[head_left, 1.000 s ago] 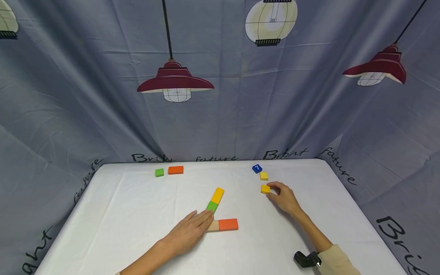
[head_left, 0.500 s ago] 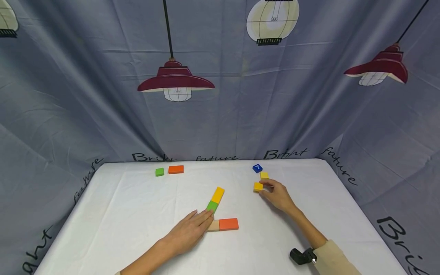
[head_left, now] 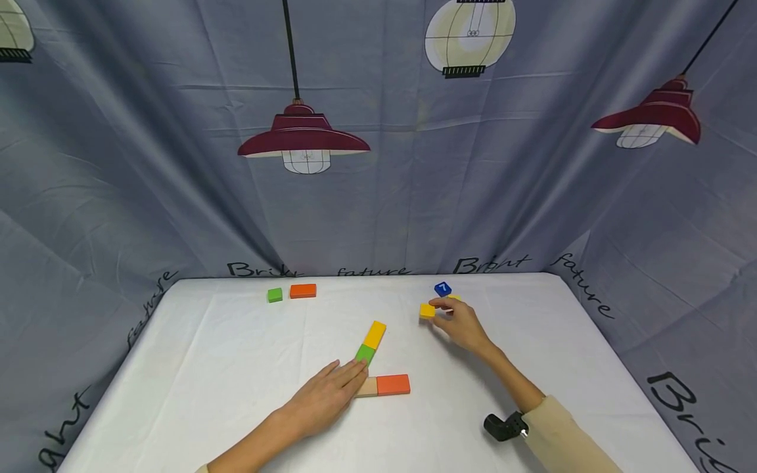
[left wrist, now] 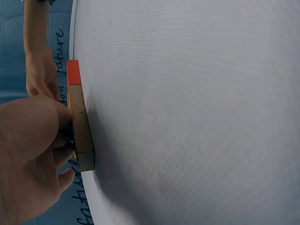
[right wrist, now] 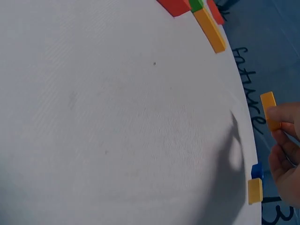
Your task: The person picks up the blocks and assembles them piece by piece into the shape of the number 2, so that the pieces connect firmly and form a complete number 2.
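My left hand (head_left: 328, 399) lies with fingers extended over a row of blocks, its fingertips touching them. From under it a bare wooden block (head_left: 368, 387) leads to an orange-red block (head_left: 393, 384). A green block (head_left: 365, 353) and a long yellow block (head_left: 374, 335) slant away above the fingertips. In the left wrist view, the thumb is at the wooden block (left wrist: 80, 122), whose row ends in red. My right hand (head_left: 462, 326) pinches a yellow block (head_left: 427, 311) between thumb and fingers; the right wrist view shows this yellow block (right wrist: 269, 105) raised off the table.
At the back right are a blue block (head_left: 442, 289) marked 7 and a small yellow block (right wrist: 255, 191), partly behind the right hand in the head view. A green block (head_left: 275, 295) and an orange block (head_left: 303, 291) sit at the back left of the white table (head_left: 195, 368).
My right hand has carried the yellow block leftward and slightly toward the back, now overlapping the small yellow block in the head view. The left hand and its blocks have stayed in place.
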The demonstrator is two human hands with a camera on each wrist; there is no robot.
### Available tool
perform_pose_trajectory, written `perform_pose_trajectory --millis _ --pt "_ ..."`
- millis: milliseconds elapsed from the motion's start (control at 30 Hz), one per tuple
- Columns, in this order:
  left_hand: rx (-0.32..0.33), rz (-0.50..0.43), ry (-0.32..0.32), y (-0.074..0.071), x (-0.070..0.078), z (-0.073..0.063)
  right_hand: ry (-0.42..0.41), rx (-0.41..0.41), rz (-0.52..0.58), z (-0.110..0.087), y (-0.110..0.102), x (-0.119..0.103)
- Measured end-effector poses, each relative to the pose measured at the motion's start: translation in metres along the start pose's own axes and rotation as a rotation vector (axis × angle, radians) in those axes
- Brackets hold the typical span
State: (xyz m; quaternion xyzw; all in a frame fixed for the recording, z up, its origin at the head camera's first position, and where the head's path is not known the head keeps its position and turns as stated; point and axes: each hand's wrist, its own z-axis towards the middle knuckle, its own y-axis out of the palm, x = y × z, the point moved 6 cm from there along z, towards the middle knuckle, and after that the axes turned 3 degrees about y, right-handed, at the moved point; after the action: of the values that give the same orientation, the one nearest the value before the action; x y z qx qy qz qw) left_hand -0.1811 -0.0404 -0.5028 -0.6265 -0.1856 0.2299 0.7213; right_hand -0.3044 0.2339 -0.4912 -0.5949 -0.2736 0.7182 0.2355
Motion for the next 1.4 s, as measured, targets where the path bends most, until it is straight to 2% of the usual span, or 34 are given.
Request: perform_pose_trajectory --millis 667,900,1200,1400 --pt "-0.022 -0.024 -0.016 0.001 0.001 -0.001 -0.014 -0.045 0.036 0.022 0.047 -0.027" --pt "-0.024 -0.026 -0.018 0.002 0.0 -0.001 -0.016 -0.044 0.024 0.025 0.059 -0.031" --pt "-0.007 -0.004 -0.012 0.002 -0.001 0.001 0.026 -0.065 0.024 0.03 0.071 -0.032" --pt "-0.015 -0.011 -0.019 0.002 -0.002 0.001 0.018 -0.086 0.009 0.031 0.079 -0.032"
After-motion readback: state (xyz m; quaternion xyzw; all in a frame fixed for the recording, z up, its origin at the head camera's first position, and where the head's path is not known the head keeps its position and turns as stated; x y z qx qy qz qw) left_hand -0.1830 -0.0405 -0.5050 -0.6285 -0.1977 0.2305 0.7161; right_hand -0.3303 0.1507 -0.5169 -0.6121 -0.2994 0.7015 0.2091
